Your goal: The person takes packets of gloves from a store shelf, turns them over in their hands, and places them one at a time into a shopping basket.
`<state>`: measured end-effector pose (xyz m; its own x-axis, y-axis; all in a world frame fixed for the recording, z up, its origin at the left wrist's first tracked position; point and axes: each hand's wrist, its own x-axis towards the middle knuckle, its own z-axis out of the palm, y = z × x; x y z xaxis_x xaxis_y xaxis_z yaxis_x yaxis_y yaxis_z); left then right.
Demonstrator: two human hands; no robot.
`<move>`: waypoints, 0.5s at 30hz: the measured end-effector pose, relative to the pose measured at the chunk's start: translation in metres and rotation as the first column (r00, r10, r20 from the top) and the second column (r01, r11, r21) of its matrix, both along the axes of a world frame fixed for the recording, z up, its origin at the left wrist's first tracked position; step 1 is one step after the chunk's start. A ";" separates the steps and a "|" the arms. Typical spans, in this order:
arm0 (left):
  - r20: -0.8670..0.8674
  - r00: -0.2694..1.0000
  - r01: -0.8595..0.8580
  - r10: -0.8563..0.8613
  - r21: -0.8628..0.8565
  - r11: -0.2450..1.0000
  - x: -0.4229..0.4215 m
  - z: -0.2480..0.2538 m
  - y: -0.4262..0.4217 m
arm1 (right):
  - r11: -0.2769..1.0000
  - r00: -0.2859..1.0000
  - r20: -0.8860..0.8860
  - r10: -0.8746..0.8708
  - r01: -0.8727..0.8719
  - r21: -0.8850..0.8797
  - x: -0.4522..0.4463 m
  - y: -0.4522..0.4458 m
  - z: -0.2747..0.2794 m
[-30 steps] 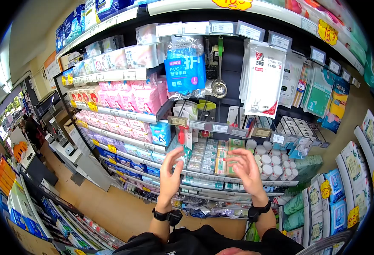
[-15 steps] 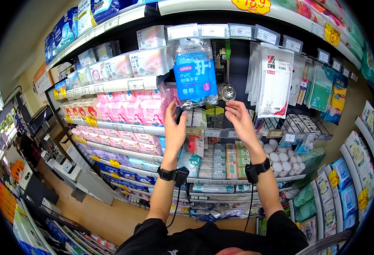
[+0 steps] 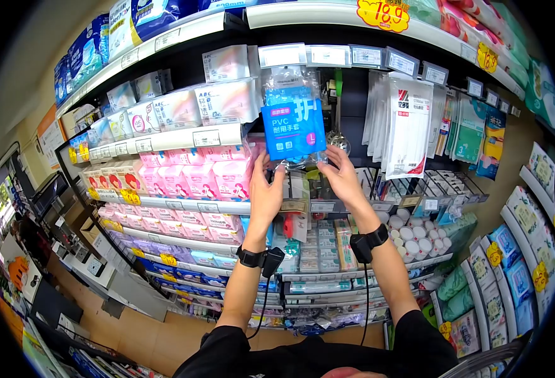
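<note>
A blue pack of PVC gloves point(image 3: 293, 126) in clear plastic hangs at the front of a shelf rack. My left hand point(image 3: 267, 189) is at its lower left corner, thumb in front and fingers reaching behind the edge. At the lower right corner my right hand point(image 3: 341, 176) pinches the clear plastic border in the same way. Just behind the right fingers is a metal skimmer ladle point(image 3: 338, 143), partly covered by the pack and the hand. Both wrists wear black bands with cables.
White straw packs point(image 3: 408, 126) hang to the right. Pink packages point(image 3: 195, 179) line the shelves on the left, with white ABC packs point(image 3: 225, 101) above. White round tubs point(image 3: 419, 233) stand below right. Metal hooks and price tags point(image 3: 328, 55) jut out around the pack.
Both hands have moved inward and up to the glove pack's lower corners and now grip them. Before, they were apart from it. The view has shifted slightly.
</note>
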<state>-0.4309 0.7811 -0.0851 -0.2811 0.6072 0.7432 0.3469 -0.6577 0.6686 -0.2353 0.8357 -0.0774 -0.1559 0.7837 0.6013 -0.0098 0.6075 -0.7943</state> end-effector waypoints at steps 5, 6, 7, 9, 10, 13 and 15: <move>0.120 0.985 0.128 -0.123 -0.035 0.991 -0.003 0.007 -0.002 | 0.994 0.996 -0.003 -0.090 0.090 0.053 -0.005 -0.018 0.010; 0.133 0.984 0.121 -0.116 -0.034 0.992 -0.005 0.009 0.001 | 0.994 0.995 -0.005 -0.097 0.097 0.053 -0.004 -0.018 0.012; 0.131 0.984 0.127 -0.122 -0.034 0.991 -0.007 0.010 0.003 | 0.998 0.999 -0.003 -0.043 0.043 0.043 -0.004 -0.018 0.015; 0.227 0.938 0.279 -0.263 -0.041 0.960 -0.008 0.019 0.000 | 0.999 1.000 -0.002 0.007 -0.007 0.034 -0.006 -0.028 0.023; 0.225 0.937 0.281 -0.266 -0.040 0.959 -0.007 0.023 -0.002 | 0.994 0.988 -0.120 0.102 -0.104 -0.015 -0.007 -0.035 0.028; 0.339 0.878 0.364 -0.338 -0.014 0.931 -0.003 0.030 -0.010 | 0.977 0.947 -0.266 0.182 -0.205 -0.063 -0.015 -0.051 0.034; 0.371 0.813 0.464 -0.448 0.050 0.884 -0.003 0.035 -0.010 | 0.977 0.940 -0.293 0.177 -0.204 -0.065 -0.016 -0.056 0.040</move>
<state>-0.4339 0.7707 -0.0506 -0.2070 0.7607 0.6152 -0.2574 -0.6491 0.7159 -0.2509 0.7797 -0.0372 -0.1412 0.8104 0.5686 -0.3517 0.4958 -0.7940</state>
